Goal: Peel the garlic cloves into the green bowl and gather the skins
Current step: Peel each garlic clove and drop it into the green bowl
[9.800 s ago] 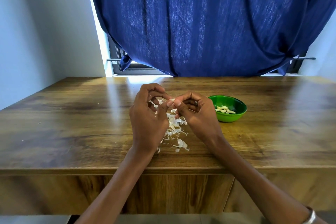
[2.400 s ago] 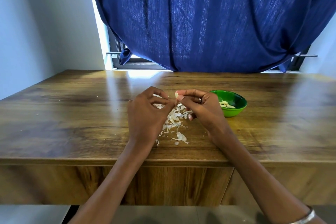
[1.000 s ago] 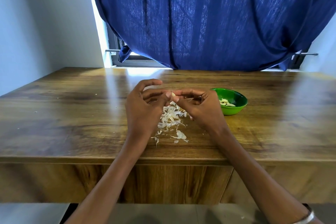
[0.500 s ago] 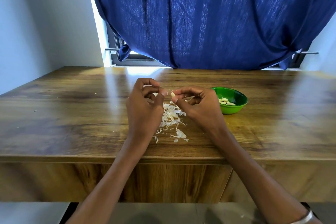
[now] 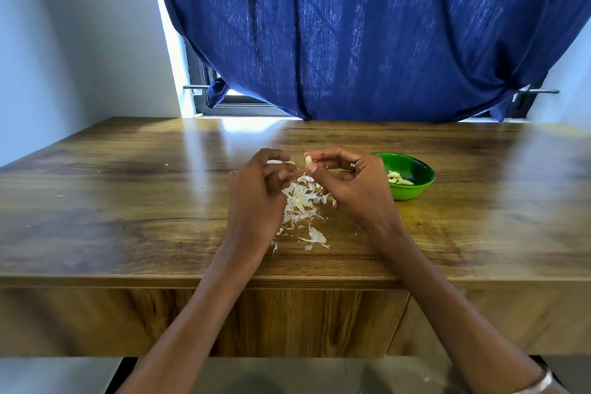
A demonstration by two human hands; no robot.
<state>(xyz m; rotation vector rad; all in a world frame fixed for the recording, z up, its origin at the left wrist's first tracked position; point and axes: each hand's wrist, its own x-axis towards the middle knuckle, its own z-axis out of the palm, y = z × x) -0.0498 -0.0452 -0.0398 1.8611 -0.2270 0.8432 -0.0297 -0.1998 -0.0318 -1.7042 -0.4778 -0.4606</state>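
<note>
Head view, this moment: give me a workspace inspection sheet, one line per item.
Surface: wooden table, glossy.
Job's things: green bowl holds peeled cloves; skins piled between the hands.
Clutter: stray skin flecks on the left.
Grippers: right hand pinches a garlic clove; left hand pinches a skin piece.
Cables: nothing seen.
Surroundings: blue curtain, window frame, white wall.

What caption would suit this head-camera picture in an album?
Right hand pinches a garlic clove, left hand holds a skin, above the skins pile beside the green bowl.
</note>
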